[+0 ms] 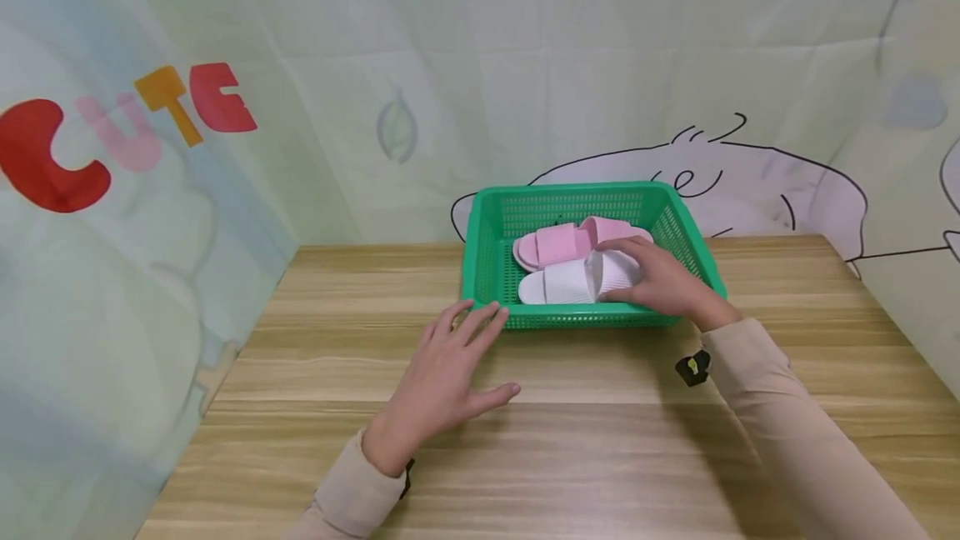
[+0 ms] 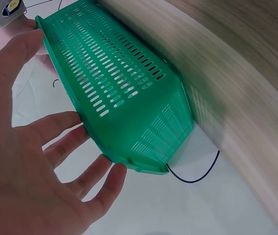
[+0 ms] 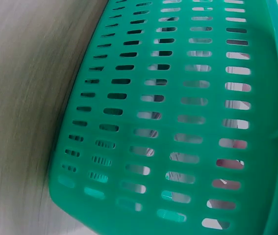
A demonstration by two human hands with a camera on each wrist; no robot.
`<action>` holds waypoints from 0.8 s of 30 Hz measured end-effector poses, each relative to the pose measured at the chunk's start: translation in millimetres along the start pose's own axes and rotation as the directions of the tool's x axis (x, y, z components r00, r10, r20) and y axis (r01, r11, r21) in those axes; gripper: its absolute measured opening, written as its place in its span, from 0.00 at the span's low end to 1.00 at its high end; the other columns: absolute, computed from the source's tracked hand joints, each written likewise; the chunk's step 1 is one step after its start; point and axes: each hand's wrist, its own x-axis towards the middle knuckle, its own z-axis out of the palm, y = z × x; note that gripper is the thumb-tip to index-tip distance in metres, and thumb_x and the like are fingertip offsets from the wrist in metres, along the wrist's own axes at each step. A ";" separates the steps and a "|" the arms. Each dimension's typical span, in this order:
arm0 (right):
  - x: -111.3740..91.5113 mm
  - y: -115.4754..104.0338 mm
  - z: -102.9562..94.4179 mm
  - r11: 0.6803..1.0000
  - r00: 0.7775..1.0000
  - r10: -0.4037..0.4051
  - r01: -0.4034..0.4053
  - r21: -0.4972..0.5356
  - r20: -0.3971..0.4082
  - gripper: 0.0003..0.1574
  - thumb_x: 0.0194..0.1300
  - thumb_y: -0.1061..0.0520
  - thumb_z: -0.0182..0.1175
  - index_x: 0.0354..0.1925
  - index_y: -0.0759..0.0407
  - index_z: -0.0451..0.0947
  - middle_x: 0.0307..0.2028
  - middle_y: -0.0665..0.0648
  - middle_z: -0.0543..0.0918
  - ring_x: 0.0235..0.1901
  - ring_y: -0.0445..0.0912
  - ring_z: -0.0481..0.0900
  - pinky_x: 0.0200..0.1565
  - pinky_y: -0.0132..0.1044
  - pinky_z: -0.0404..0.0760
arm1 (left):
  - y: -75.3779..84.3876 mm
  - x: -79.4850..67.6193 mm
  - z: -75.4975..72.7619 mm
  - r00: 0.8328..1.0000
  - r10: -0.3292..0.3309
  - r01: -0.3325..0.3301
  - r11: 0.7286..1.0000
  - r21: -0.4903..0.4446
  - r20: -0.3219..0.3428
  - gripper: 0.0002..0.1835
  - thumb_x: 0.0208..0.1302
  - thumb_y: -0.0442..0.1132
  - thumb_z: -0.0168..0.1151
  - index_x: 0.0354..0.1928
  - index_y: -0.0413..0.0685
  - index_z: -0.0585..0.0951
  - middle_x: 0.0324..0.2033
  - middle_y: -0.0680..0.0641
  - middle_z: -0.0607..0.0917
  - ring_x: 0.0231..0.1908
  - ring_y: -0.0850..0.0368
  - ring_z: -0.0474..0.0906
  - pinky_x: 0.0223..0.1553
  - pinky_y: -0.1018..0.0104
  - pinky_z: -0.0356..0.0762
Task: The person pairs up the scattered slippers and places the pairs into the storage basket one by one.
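A green plastic basket (image 1: 480,273) with slotted walls stands on the wooden table. Inside it lie pink slippers (image 1: 555,244) along the back and white slippers (image 1: 567,282) in front of them. My right hand (image 1: 663,277) reaches over the front right of the basket and grips the right end of the white slippers, thumb on the near side, fingers on the far side. Spread and fairly straight, the fingers of my left hand (image 1: 442,377) are at the basket's front left rim; whether they touch it I cannot tell. The basket wall (image 3: 178,117) hides the slipper grip in the right wrist view.
The wooden table (image 1: 360,365) extends around the basket to the left, right and front. A printed cloth (image 1: 420,40) with a cartoon drawing hangs close behind the basket. Dark wrist devices (image 1: 693,367) sit at both cuffs.
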 end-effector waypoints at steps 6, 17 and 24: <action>-0.7 0.4 -0.2 1.000 1.000 -0.004 0.004 -0.011 0.024 0.45 0.64 0.48 0.76 0.74 0.58 0.73 0.72 0.70 0.72 0.72 0.66 0.67 0.70 0.69 0.69 | 0.5 -0.7 -0.1 1.000 -0.003 0.003 1.000 -0.004 0.005 0.50 0.61 0.65 0.74 0.79 0.48 0.70 0.76 0.45 0.72 0.75 0.34 0.62 0.70 0.32 0.68; 3.8 -5.3 -1.6 0.997 0.993 0.053 -0.046 -0.063 0.101 0.43 0.67 0.51 0.74 0.75 0.60 0.72 0.72 0.73 0.71 0.72 0.70 0.68 0.70 0.68 0.70 | 1.6 -0.5 -1.4 1.000 -0.009 0.009 1.000 0.000 0.024 0.50 0.62 0.66 0.73 0.79 0.47 0.70 0.76 0.45 0.71 0.76 0.34 0.62 0.70 0.33 0.68; 5.9 -11.7 -3.4 0.986 0.979 0.149 -0.137 -0.095 0.137 0.44 0.68 0.50 0.73 0.77 0.57 0.70 0.75 0.71 0.69 0.74 0.70 0.64 0.72 0.68 0.67 | 2.0 1.6 -1.8 0.999 -0.019 0.019 1.000 0.006 0.035 0.50 0.62 0.66 0.73 0.79 0.47 0.69 0.76 0.45 0.72 0.76 0.35 0.62 0.70 0.33 0.68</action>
